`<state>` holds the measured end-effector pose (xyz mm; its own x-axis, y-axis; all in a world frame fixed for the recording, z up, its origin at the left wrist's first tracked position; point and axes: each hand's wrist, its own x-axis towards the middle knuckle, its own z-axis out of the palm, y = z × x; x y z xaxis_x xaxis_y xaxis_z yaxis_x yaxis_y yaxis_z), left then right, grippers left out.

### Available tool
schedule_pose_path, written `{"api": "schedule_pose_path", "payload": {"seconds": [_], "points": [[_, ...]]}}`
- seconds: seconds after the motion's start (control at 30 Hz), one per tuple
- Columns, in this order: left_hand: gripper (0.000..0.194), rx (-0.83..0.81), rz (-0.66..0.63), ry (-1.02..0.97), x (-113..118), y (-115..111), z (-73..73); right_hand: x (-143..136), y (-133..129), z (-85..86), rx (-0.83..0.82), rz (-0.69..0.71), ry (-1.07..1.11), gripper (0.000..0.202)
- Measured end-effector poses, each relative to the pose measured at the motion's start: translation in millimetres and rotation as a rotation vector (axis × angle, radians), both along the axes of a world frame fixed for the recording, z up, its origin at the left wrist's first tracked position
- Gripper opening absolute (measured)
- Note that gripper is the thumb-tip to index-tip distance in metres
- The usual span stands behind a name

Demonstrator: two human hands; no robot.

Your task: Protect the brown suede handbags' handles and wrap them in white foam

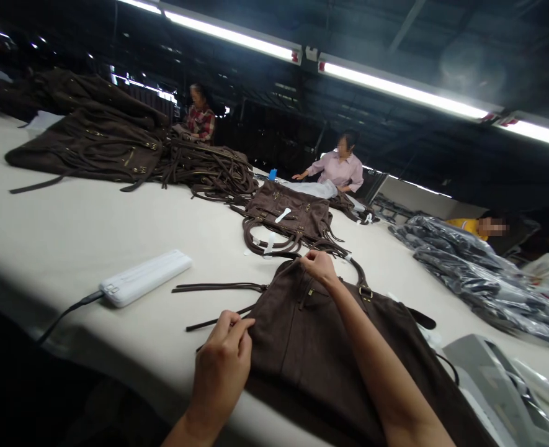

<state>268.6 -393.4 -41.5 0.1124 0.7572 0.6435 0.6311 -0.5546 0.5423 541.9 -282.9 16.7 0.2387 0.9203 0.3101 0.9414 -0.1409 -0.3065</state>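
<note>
A dark brown handbag (321,347) lies in front of me on the pale table, its handles pointing away. My left hand (225,357) has its fingers closed on the bag's left side edge. Farther up, my right hand (319,266) pinches the bag's top left corner, with my forearm crossing over the front panel. Near my right hand are a small brass zipper pull (310,292) and a handle with a buckle (365,292). Thin straps (221,287) stick out leftward from the bag. Its lower right part runs out of view.
A white power bank (146,277) with a black cable rests at the left. Another brown handbag (290,214) lies just beyond mine. Piled bags (102,143) fill the far left. Plastic-wrapped items (483,273) and a grey device (497,385) stand at right. Several people work beyond the table.
</note>
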Motion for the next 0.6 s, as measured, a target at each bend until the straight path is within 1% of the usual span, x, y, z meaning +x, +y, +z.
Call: {"api": "schedule_pose_path", "payload": {"seconds": [0.07,0.13,0.23,0.3,0.4,0.5,0.6], "points": [[0.023,0.069,0.004,-0.028,-0.4,-3.1,-2.1,-6.7,-2.2,-1.9,-0.05,0.095,0.033,0.019],[0.023,0.125,0.003,-0.043,-1.2,-6.1,-2.9,-16.7,-4.5,-9.1,-0.055,0.161,0.039,0.018],[0.023,0.164,-0.04,-0.057,-4.4,-8.2,-1.9,-34.1,-7.7,-26.4,0.002,0.187,0.003,0.025],[0.023,0.151,-0.089,-0.069,-8.0,-7.8,-0.5,-42.3,-8.2,-36.9,0.04,0.196,-0.032,0.033],[0.022,0.08,-0.165,-0.1,-14.7,-6.1,1.9,-44.5,-6.2,-46.5,0.05,0.254,-0.068,0.042],[0.019,-0.026,-0.247,-0.168,-20.6,-5.3,3.0,-39.3,-3.7,-52.3,0.012,0.345,-0.081,0.038],[0.017,-0.199,-0.325,-0.26,-26.6,-5.0,3.7,-35.2,-3.7,-57.1,-0.04,0.427,-0.083,0.037]]}}
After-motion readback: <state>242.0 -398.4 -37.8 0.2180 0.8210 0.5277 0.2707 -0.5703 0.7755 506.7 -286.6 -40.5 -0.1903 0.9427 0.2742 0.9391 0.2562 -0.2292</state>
